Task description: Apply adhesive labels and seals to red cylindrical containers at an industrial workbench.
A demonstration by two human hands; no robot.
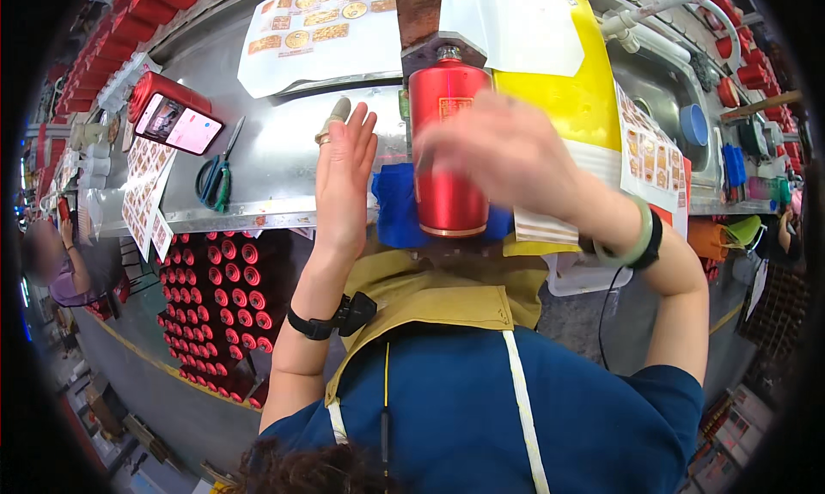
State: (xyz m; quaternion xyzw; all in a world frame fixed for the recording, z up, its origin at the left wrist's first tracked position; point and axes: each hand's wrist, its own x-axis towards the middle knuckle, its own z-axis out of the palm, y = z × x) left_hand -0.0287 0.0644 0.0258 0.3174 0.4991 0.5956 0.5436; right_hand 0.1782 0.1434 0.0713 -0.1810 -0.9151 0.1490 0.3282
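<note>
A glossy red bottle [449, 198] with a gold emblem lies in front of me, its neck against a metal bracket [430, 21] and its base toward me. Blue cloth [396, 204] is under and beside it. My right hand [507, 150] is over the bottle's right side and hides part of the emblem; motion smears its fingers, and whether it touches the bottle cannot be told. Left of the bottle, my left hand [345, 180] is raised with fingers stretched out and apart from it, holding nothing. A pale finger cot [337, 116] covers one fingertip.
Sheets of gold stickers [322, 21] lie at the far side, others [649, 150] at the right by a yellow sheet [593, 90]. Blue-handled scissors [215, 178] and a phone [179, 123] against a red cylinder are at left. Red bottles [219, 296] are stacked below the bench.
</note>
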